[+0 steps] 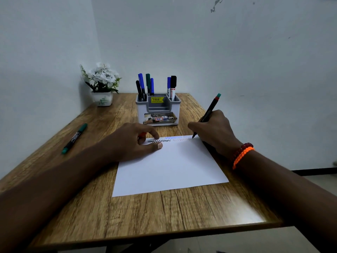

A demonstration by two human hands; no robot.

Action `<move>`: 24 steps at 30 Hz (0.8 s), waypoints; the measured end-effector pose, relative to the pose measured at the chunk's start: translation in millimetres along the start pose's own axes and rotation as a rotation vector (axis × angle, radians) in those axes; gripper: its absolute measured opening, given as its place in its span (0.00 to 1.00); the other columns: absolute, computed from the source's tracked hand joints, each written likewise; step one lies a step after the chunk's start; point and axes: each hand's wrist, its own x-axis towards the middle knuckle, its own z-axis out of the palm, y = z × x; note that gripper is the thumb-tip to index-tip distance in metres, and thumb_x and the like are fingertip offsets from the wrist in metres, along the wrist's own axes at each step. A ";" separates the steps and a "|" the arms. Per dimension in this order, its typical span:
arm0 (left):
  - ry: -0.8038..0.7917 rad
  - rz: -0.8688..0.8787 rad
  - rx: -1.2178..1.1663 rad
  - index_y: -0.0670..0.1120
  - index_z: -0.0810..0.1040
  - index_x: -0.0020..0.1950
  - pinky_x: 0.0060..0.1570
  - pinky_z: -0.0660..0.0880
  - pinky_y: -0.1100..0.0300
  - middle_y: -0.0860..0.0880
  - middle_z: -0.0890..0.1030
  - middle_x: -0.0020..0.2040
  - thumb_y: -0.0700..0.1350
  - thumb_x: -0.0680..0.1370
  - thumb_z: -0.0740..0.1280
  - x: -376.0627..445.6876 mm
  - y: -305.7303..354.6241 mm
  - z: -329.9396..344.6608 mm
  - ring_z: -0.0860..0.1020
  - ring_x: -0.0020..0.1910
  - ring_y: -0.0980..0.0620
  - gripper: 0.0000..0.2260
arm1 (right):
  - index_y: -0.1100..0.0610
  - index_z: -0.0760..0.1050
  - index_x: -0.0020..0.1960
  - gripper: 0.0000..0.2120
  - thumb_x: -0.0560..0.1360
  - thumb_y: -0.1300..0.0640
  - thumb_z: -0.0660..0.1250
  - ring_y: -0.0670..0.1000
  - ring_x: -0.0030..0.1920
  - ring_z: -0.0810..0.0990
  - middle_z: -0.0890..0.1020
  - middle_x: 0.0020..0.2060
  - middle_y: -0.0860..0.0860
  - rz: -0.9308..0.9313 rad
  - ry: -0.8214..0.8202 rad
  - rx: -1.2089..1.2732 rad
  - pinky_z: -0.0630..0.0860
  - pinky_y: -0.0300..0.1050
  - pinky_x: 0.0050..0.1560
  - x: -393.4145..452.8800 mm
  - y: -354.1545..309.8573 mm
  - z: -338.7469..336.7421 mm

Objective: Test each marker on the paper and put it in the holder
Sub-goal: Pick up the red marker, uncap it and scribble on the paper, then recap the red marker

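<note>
My right hand point(215, 132) grips a black marker point(209, 112) with a teal and red end, its tip touching the far right corner of the white paper point(169, 167). Zigzag test lines in black, blue and red run along the paper's far edge. My left hand point(135, 141) lies on the paper's far left corner, with something red-orange, maybe a cap point(142, 134), under its fingers. The grey-white holder point(158, 111) stands behind the paper with several blue, black and green markers upright in it. A green-capped marker point(74, 138) lies on the table at the left.
A white pot of white flowers point(102, 84) stands in the far left corner of the wooden table point(145, 216). Walls close off the back and left. The table's right edge runs close to my right forearm.
</note>
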 end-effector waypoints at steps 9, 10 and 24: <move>-0.003 -0.003 0.019 0.58 0.84 0.55 0.33 0.65 0.64 0.52 0.74 0.31 0.62 0.76 0.72 0.2 -0.6 0.5 0.71 0.30 0.58 0.13 | 0.60 0.78 0.50 0.15 0.71 0.52 0.78 0.55 0.43 0.85 0.83 0.42 0.56 0.023 0.008 0.009 0.84 0.54 0.43 0.5 1.4 -0.1; -0.002 -0.002 0.017 0.57 0.84 0.55 0.32 0.65 0.65 0.52 0.74 0.31 0.62 0.76 0.72 0.0 0.2 0.7 0.71 0.30 0.58 0.13 | 0.60 0.78 0.50 0.15 0.71 0.52 0.78 0.55 0.43 0.85 0.83 0.42 0.57 0.023 0.007 0.012 0.84 0.53 0.42 0.1 1.5 -0.4; 0.184 -0.107 -0.180 0.50 0.78 0.59 0.50 0.75 0.48 0.52 0.79 0.45 0.46 0.81 0.56 0.9 13.4 -2.5 0.78 0.46 0.50 0.13 | 0.67 0.83 0.45 0.02 0.76 0.68 0.72 0.52 0.27 0.79 0.81 0.30 0.59 -0.211 -0.151 0.449 0.73 0.43 0.22 -16.5 -13.8 -3.3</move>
